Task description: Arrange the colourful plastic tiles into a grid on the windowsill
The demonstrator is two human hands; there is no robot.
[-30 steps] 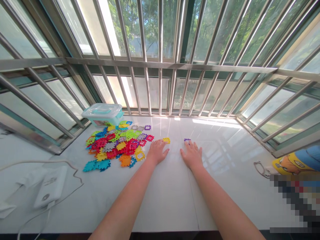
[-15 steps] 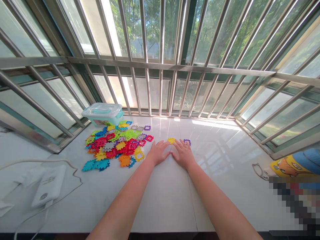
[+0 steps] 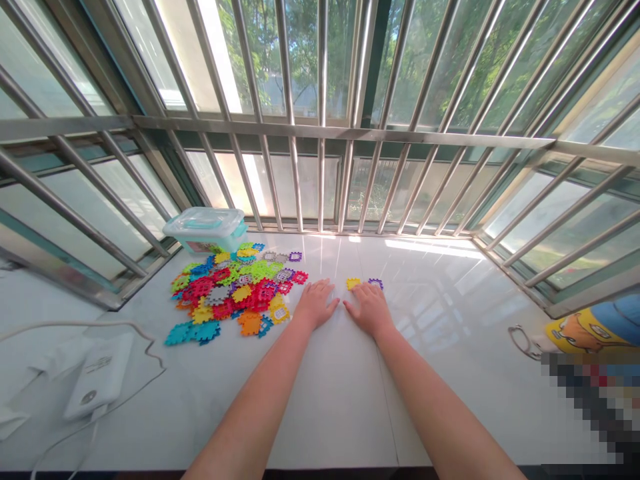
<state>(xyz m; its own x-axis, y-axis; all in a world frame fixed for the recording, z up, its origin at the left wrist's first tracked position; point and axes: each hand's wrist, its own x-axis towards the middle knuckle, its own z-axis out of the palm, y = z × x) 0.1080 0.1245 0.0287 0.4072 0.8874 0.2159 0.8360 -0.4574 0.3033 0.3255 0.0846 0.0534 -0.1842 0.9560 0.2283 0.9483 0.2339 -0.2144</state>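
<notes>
Two walls of window glass behind stainless steel bars (image 3: pixel 320 127) meet in a corner above a glossy white stone surface (image 3: pixel 340 413), with sunlit trees outside. At the far left of the surface, a white power bank (image 3: pixel 99 377) lies with a thin white cable (image 3: pixel 75 325) trailing from it. Farther along, against the window, sits a clear plastic storage box (image 3: pixel 205 229) with a pale teal lid. Just in front of it spreads a loose pile of multicoloured interlocking plastic tiles (image 3: pixel 230 290), red, green, blue, orange and yellow among them. The left hand (image 3: pixel 316 305) lies open and palm down just right of the pile, holding nothing, its fingers spread. The right hand (image 3: pixel 371 309) rests open and flat beside it, also unclenched. Its fingertips sit right at a yellow tile (image 3: pixel 353 283) and a purple tile (image 3: pixel 375 283), which lie apart from the pile, and neither tile is gripped. Well off to the right are a wire loop (image 3: pixel 523 341) and a yellow cartoon-printed item (image 3: pixel 583 333), with a pixelated patch hiding the lower corner.
</notes>
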